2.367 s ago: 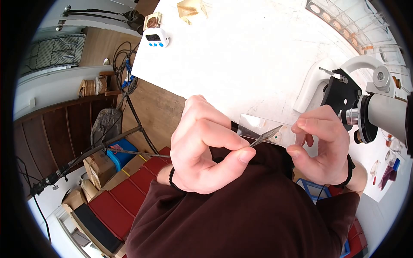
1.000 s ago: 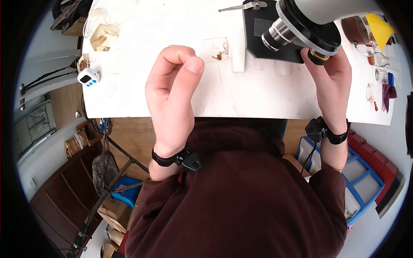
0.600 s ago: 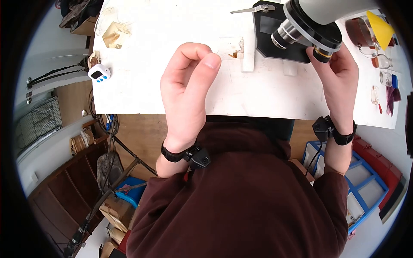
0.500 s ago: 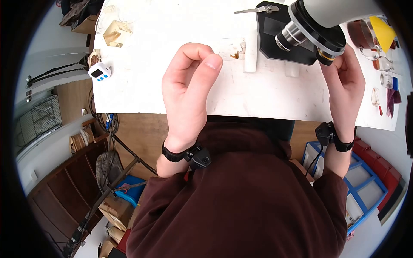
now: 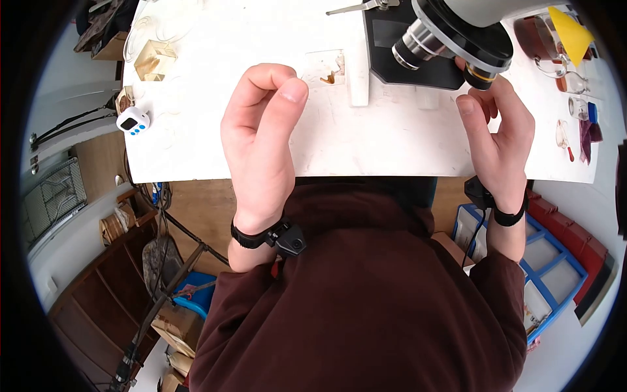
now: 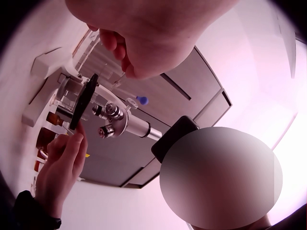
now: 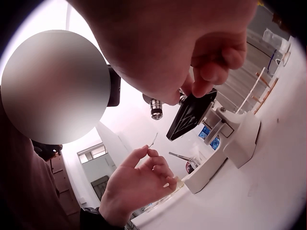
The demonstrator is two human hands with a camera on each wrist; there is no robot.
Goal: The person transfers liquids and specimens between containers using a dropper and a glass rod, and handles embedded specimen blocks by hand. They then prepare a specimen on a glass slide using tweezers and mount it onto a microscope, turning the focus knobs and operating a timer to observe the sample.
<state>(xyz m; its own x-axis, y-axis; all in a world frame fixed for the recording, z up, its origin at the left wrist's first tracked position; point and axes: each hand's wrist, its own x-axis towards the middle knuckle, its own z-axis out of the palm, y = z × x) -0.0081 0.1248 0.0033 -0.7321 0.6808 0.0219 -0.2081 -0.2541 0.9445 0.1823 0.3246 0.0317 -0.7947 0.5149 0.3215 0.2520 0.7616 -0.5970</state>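
In the head view, my left hand (image 5: 261, 130) hovers over the near part of the white table with thumb and forefinger pinched. A thin clear cover slip (image 7: 153, 140) shows between those fingertips in the right wrist view. Just beyond them lies a clear slide (image 5: 316, 64) with a brown specimen on it. My right hand (image 5: 503, 137) is at the front right of the microscope's black stage (image 5: 392, 68); its forefinger reaches up to the stage edge, while the thumb stands apart. The objective (image 5: 408, 51) hangs above the stage.
The microscope's white base (image 5: 358, 78) stands beside the slide. A white timer (image 5: 133, 120) and clear resin block (image 5: 155, 60) lie at the left. Glass vessels, a yellow paper piece (image 5: 570, 34) and a purple cloth (image 5: 589, 140) are at the right.
Both hands were raised close together near the chest; they have since moved apart over the table. The right hand went to the stage, and its thumb has since dropped away from it.
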